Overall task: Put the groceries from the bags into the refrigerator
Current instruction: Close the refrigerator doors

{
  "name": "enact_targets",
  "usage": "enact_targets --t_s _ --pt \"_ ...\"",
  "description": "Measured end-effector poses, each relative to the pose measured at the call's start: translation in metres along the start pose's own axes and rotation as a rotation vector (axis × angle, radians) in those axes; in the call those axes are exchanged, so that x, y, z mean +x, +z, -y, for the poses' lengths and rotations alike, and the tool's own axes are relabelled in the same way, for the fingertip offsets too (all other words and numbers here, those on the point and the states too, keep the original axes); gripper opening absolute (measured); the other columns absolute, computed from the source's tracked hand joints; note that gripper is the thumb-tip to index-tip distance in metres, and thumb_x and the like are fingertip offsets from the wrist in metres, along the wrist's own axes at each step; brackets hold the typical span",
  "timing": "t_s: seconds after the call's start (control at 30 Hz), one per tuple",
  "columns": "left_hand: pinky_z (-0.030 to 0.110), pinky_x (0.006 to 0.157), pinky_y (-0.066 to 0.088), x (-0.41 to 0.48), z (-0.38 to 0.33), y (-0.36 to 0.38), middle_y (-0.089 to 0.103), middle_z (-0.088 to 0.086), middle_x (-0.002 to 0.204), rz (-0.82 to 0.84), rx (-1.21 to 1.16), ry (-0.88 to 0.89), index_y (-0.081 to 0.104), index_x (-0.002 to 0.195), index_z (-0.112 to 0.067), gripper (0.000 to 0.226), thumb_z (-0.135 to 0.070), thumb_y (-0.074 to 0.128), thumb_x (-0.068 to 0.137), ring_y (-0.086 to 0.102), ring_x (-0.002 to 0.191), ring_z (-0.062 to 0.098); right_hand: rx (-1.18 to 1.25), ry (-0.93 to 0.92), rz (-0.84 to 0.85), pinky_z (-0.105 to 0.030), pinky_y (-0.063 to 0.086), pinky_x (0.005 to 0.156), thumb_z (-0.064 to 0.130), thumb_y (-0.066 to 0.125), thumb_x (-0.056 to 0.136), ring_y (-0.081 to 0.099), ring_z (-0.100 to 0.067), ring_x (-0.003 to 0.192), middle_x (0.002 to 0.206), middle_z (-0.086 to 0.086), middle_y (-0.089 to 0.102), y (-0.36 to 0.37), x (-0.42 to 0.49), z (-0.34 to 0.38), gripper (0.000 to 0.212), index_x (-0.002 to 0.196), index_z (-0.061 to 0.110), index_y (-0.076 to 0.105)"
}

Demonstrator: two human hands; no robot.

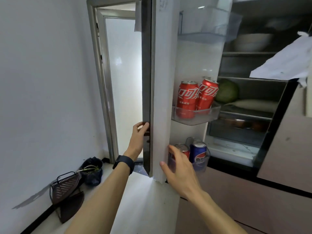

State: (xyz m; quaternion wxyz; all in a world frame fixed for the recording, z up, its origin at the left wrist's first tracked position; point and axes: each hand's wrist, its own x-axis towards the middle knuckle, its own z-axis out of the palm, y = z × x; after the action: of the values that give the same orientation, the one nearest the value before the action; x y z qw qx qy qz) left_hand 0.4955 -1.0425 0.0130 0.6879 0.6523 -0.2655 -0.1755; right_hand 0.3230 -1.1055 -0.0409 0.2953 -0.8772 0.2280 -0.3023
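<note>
The refrigerator's left door (pixel 161 92) stands open, its inner side facing right. My left hand (pixel 138 138) lies against the door's dark outer face near the free edge, fingertips touching the glass. My right hand (pixel 179 168) is spread open in front of the lowest door bin (pixel 201 163), its fingers at a red can (pixel 183 148) next to a blue Pepsi can (pixel 197 152); the thumb is by the door's white edge. Two red cola cans (pixel 187 97) stand in the middle door bin (pixel 196 116), the right one tilted.
Inside the fridge, a green round vegetable (pixel 227 90) sits on a shelf and a bowl (pixel 252 42) higher up. A white paper (pixel 287 63) hangs on the right door. A dark plant pot (pixel 92 169) and a brown corner rack (pixel 65 188) stand on the floor by a doorway (pixel 122 78).
</note>
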Motion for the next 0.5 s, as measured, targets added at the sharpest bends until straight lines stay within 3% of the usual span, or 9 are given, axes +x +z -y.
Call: enact_targets --t_s 0.07,0.13,0.27,0.33,0.4,0.5 --pt "0.01 0.062 0.046 -0.017 0.007 0.004 0.058 0.005 0.128 -0.009 0.01 0.066 0.045 0.138 -0.017 0.04 -0.035 0.051 0.102 0.061 0.099 0.006 0.125 0.077 -0.074 -0.042 0.047 0.108 0.047 0.06 0.095 0.047 -0.014 0.134 0.148 0.007 0.046 -0.002 -0.014 -0.005 0.062 0.149 0.032 0.033" --pt "0.01 0.069 0.046 -0.034 0.014 0.012 0.062 0.002 0.124 -0.033 0.052 0.132 0.05 0.133 -0.024 0.036 -0.038 0.056 0.1 0.061 0.105 0.009 0.219 0.129 -0.151 -0.045 0.049 0.106 0.045 0.065 0.093 0.049 -0.014 0.132 0.146 0.007 0.047 -0.009 -0.03 -0.014 0.063 0.147 0.033 0.033" --pt "0.012 0.075 0.042 -0.065 0.026 0.045 0.063 -0.007 0.116 -0.03 0.177 0.238 0.052 0.12 -0.047 0.023 -0.045 0.056 0.098 0.059 0.102 0.007 0.288 0.209 -0.276 -0.036 0.045 0.107 0.041 0.069 0.09 0.044 -0.008 0.133 0.15 0.01 0.041 -0.043 -0.063 -0.037 0.068 0.146 0.041 0.03" --pt "0.011 0.074 0.045 -0.083 0.027 0.067 0.062 -0.013 0.109 0.008 0.198 0.295 0.05 0.114 -0.057 0.024 -0.043 0.059 0.096 0.06 0.097 0.003 0.283 0.265 -0.31 -0.042 0.043 0.11 0.044 0.069 0.089 0.041 -0.01 0.137 0.154 0.011 0.038 -0.064 -0.072 -0.053 0.075 0.151 0.039 0.027" --pt "0.009 0.072 0.049 -0.095 0.03 0.09 0.063 -0.015 0.105 0.049 0.201 0.375 0.051 0.114 -0.056 0.031 -0.036 0.064 0.095 0.06 0.095 -0.001 0.281 0.307 -0.349 -0.046 0.044 0.111 0.048 0.069 0.088 0.044 -0.011 0.137 0.153 0.011 0.042 -0.086 -0.075 -0.07 0.08 0.154 0.037 0.025" --pt "0.011 0.07 0.051 -0.105 0.033 0.129 0.063 -0.011 0.099 0.106 0.249 0.482 0.054 0.122 -0.047 0.037 -0.032 0.07 0.092 0.062 0.09 0.004 0.288 0.342 -0.398 -0.036 0.04 0.112 0.042 0.065 0.094 0.043 -0.007 0.135 0.152 0.011 0.044 -0.122 -0.067 -0.094 0.073 0.155 0.032 0.028"
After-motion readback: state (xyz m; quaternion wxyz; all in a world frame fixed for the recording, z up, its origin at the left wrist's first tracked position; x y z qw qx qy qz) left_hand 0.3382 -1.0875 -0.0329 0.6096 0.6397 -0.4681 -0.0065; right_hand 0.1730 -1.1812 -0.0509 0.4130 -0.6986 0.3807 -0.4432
